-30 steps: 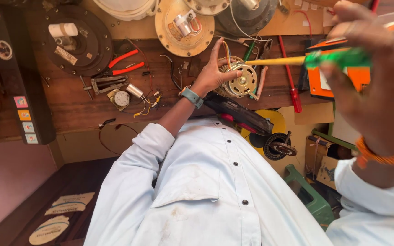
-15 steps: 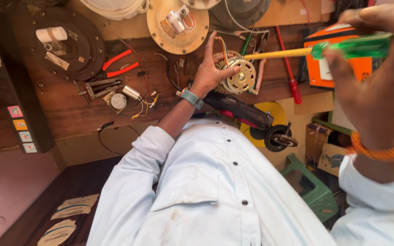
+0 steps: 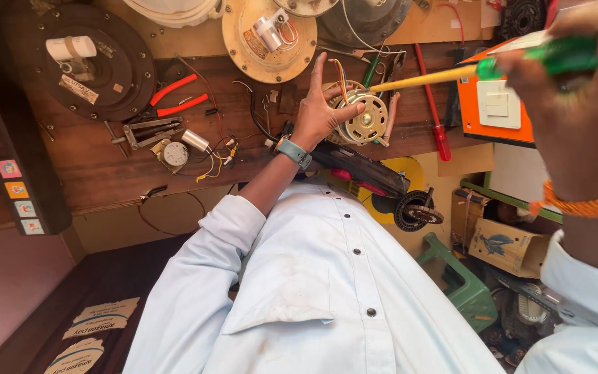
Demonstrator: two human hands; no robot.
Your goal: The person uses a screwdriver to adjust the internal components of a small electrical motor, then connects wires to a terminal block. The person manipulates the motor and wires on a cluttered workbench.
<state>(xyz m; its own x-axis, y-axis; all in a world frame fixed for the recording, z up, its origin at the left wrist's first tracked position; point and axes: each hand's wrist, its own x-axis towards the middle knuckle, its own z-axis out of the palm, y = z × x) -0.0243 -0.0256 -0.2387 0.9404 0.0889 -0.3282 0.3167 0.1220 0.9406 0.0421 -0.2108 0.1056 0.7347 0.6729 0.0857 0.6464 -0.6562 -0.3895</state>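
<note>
Left hand (image 3: 318,111) rests on the dark wooden workbench (image 3: 105,166), fingers spread apart, thumb and fingertips touching the rim of the small round silver motor stator with copper windings (image 3: 363,121), which sits just right of the palm on the bench. Right hand (image 3: 576,90) is close to the camera, fingers clamped around the green handle of a long yellow-shafted screwdriver (image 3: 451,75); its shaft runs from those fingers toward the stator, tip just above the left fingertips, contact cannot be told. Teal wristwatch (image 3: 293,151) on the left wrist, orange beaded bracelet (image 3: 583,206) on the right. Beyond the left fingers: cream round fan motor plate (image 3: 268,38). Further left of them: red-handled pliers (image 3: 174,97), black round fan base (image 3: 95,59). Red-handled screwdriver (image 3: 436,118) lies right of the stator, orange switch box (image 3: 496,104) behind the right fingers.
</note>
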